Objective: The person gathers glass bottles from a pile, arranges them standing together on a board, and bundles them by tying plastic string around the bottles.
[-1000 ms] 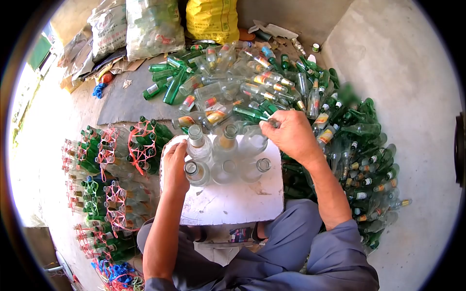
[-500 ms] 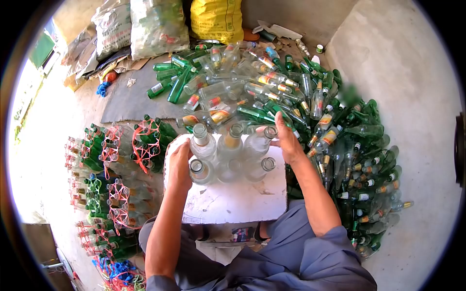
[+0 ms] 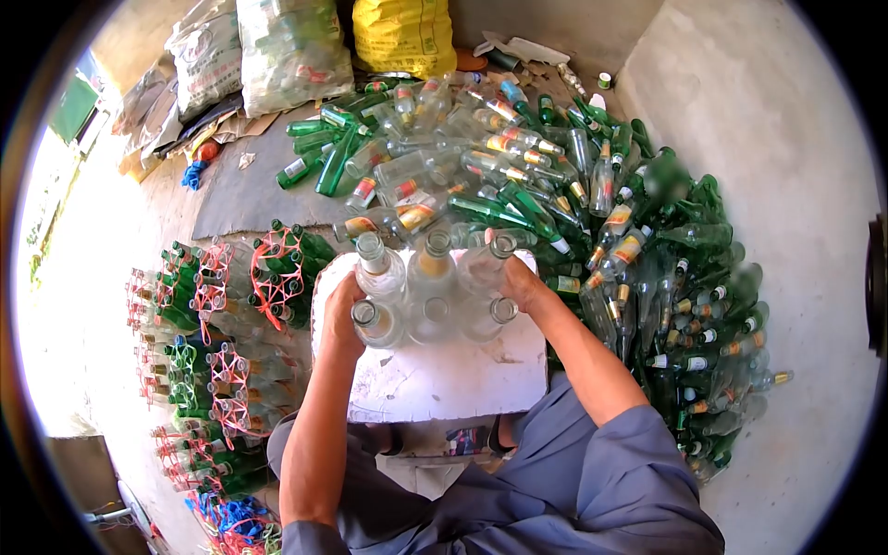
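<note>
Several clear glass bottles point(image 3: 433, 277) stand upright in two rows, close together, on a white board point(image 3: 444, 384) in front of my lap. My left hand point(image 3: 342, 310) is wrapped against the left side of the group, its fingers partly hidden behind the bottles. On the opposite side, my right hand point(image 3: 521, 285) curls round the back right bottle point(image 3: 483, 270), most of its fingers out of sight. Between them the two hands clasp the group from both sides.
A large heap of loose green and clear bottles point(image 3: 532, 176) lies behind and to the right. At the left are bottle bundles point(image 3: 245, 384) tied with pink string. Blue and pink string point(image 3: 231, 520) lies lower left; a yellow sack point(image 3: 403, 37) stands behind.
My right hand has come down and inward from the back right bottle's neck, its fingers closing round the bottle. The front right bottle is closer to the others.
</note>
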Demonstrator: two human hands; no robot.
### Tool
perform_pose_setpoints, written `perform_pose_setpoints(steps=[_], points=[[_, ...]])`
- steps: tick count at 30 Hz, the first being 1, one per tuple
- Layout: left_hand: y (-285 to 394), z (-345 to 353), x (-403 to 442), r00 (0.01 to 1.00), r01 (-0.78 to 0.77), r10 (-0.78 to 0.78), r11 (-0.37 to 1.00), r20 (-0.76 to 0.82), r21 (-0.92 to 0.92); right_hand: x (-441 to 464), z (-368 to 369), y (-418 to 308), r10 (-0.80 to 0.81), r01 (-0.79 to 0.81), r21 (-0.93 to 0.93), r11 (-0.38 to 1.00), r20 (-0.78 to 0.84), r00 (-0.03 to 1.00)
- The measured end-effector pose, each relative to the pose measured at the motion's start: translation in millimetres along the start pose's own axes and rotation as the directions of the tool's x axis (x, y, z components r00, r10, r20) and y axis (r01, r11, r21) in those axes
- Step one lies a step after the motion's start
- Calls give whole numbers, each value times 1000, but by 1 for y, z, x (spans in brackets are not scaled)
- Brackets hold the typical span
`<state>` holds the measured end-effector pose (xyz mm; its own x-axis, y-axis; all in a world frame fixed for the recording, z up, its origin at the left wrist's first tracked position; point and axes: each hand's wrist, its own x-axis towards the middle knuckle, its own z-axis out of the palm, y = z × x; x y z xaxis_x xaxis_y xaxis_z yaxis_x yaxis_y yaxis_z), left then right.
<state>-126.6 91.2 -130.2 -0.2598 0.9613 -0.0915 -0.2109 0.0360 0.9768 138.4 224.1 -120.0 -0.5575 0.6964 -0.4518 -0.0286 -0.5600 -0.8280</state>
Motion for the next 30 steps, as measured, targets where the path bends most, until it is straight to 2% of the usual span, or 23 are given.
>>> perform_pose_setpoints(steps=[2, 7, 9, 11, 13, 15, 17, 20, 22, 23, 26, 27, 28, 29, 30], points=[[8, 8, -6, 998, -67, 67, 998, -17, 21, -1, 3, -3, 37, -37, -24, 999, -7, 999], [0, -2, 1, 996, 57, -54, 997, 65, -51, -19, 18, -17, -8, 7, -68, 998, -8, 1000], [1, -2, 2, 988, 145, -132, 969, 78, -198, -17, 15, -13, -5, 5, -74, 997, -3, 1000], [6, 2, 3, 969, 246, -222, 872, 108, -423, -7, 3, -1, 1, -1, -80, 997, 6, 1000], [3, 0, 2, 993, 92, -85, 993, 84, -79, -2, -3, 4, -5, 8, -73, 997, 36, 999], [0, -4, 3, 994, 54, -58, 998, 90, 42, 9, -10, 11, 29, -27, -37, 999, 33, 999], [-4, -8, 3, 994, 37, -50, 991, 100, 131, 15, -15, 15, -7, 7, -67, 998, 6, 1000], [6, -2, 0, 991, 123, -127, 988, 48, 89, 11, -10, 5, -62, 63, -65, 996, 27, 998], [22, 6, -1, 974, 223, -227, 963, -8, -154, 9, -8, -1, -50, 52, -48, 998, 40, 998], [32, 12, -3, 965, 244, -260, 934, -27, -259, 5, -5, -4, -63, 59, -86, 995, -45, 997], [47, 12, -2, 945, 257, -314, 888, -94, -381, 15, -22, 8, -89, 27, -256, 966, -232, 969], [44, 4, -1, 901, 286, -361, 912, -241, -294, 13, -25, 6, -34, -26, -225, 974, -258, 966], [67, 15, -6, 900, 285, -331, 939, -282, -194, 10, -27, 3, 23, -80, -193, 978, -279, 960], [74, 17, -7, 886, 261, -314, 945, -339, -195, 9, -30, 1, 82, -134, -160, 978, -295, 952], [78, 17, -8, 868, 237, -297, 952, -398, -195, 11, -35, 3, 54, -89, -111, 990, -286, 957]])
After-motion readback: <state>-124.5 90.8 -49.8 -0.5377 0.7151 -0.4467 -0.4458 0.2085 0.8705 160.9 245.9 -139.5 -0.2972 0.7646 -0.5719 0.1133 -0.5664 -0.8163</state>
